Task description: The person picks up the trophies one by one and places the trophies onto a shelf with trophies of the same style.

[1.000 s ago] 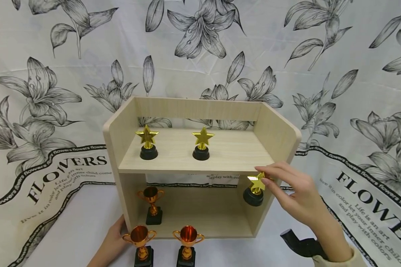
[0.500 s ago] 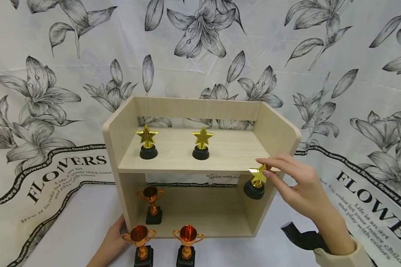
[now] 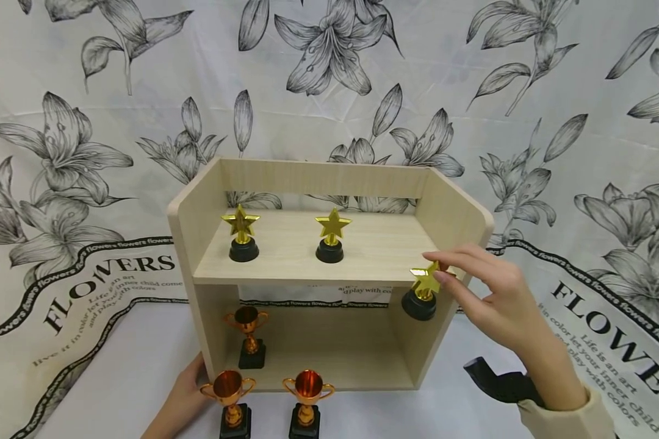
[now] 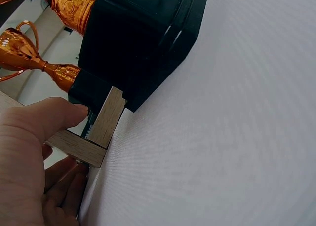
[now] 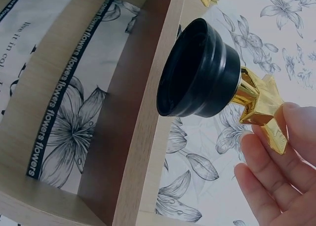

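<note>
In the head view my right hand [image 3: 496, 296] pinches a gold star trophy [image 3: 421, 296] by its star, between thumb and fingers. The trophy tilts in front of the middle board's right end, and the right wrist view shows the hollow underside of its black base [image 5: 207, 68]. My left hand [image 3: 183, 390] grips the lower left side of a two-tier wooden shelf [image 3: 384, 256]. Its thumb [image 4: 61, 112] lies on one face of the panel, the fingers on the other. Two more star trophies, one left [image 3: 241, 235] and one central [image 3: 331, 238], stand on the upper tier.
A copper-coloured cup trophy [image 3: 249, 338] stands at the left of the lower compartment. Two similar cups, one left [image 3: 233, 402] and one right [image 3: 307, 399], stand before the shelf on the white table [image 3: 384, 417]. Flower-printed cloth [image 3: 445, 67] hangs behind.
My right hand has raised the star trophy from in front of the lower compartment to about the middle board's edge. My left hand has kept its place at the shelf's side.
</note>
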The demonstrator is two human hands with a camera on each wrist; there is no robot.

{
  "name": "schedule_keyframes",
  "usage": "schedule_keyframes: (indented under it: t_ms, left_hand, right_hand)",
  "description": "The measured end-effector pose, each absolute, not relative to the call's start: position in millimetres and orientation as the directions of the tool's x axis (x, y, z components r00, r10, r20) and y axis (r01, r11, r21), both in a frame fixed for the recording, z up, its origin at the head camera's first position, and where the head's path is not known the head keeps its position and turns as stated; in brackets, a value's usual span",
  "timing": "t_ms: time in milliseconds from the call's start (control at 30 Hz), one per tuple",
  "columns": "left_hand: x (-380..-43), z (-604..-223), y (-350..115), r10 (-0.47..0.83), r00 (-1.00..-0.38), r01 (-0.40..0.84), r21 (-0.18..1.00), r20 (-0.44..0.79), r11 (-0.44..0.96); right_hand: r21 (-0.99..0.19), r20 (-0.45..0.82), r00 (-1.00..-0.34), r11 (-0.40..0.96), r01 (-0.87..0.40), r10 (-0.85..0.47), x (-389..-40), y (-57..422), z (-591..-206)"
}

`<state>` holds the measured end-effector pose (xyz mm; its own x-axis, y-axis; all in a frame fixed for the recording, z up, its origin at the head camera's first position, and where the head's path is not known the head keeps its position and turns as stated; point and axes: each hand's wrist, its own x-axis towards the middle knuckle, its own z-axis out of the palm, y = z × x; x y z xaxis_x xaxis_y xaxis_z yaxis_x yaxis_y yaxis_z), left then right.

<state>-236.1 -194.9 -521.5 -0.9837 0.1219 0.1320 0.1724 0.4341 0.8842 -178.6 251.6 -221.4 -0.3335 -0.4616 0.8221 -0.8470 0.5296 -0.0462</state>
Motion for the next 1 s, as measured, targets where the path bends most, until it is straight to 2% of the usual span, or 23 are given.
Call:
schedule_keyframes:
  t_ms: [467,833,1000]
  left_hand:
    - [-237,-522,-194,0.110,-0.987,0.153,0.880,0.115,0.449]
    - [-236,-522,-194,0.107,-0.989,0.136,0.899,0.100,0.417]
    - [-235,-521,-195,0.114,-0.985,0.166,0.889,0.129,0.427]
  right_hand:
    - [-0.032,0.826,-0.321,0.530,-0.847,-0.463,-187,255,-210]
    - [-0.076,0.817,-0.376,0.564,-0.822,-0.438,-197,259,-206]
    - [-0.071,0.811,-0.385,0.578,-0.813,-0.441,-202,257,-200]
